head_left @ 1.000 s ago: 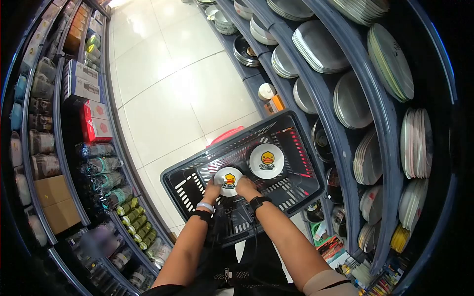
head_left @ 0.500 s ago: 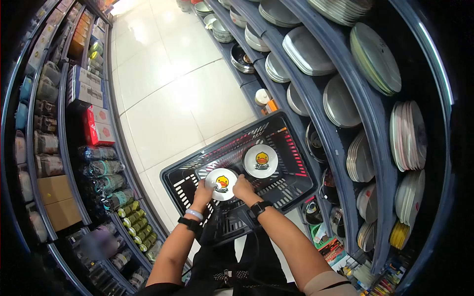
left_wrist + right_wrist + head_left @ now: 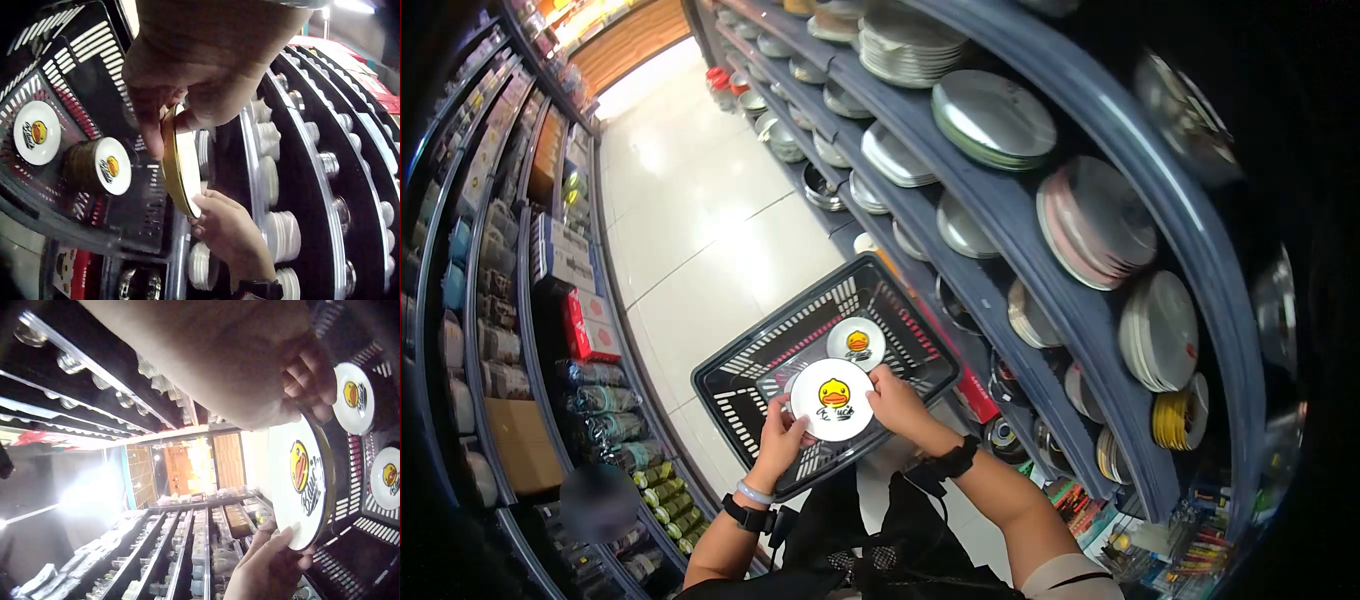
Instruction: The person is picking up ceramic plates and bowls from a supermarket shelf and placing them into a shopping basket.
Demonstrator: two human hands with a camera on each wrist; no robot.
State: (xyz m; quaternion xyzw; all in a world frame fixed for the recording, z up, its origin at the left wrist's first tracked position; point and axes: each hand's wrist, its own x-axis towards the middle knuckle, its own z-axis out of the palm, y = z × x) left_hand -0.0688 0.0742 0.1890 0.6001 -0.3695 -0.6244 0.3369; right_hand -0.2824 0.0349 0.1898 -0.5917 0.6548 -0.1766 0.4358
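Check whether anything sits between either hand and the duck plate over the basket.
Nothing visible does. The left hand and right hand both grip the duck plate directly by its rim, above the basket.

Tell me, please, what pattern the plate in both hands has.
A yellow duck on the white plate, clearest from the head view.

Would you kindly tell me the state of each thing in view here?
Basket: open-topped, dishes inside.
Held duck plate: face up, above the basket.
Left hand: grips the plate's left edge.
Right hand: grips its right edge.
Second duck plate: lying flat in the basket.
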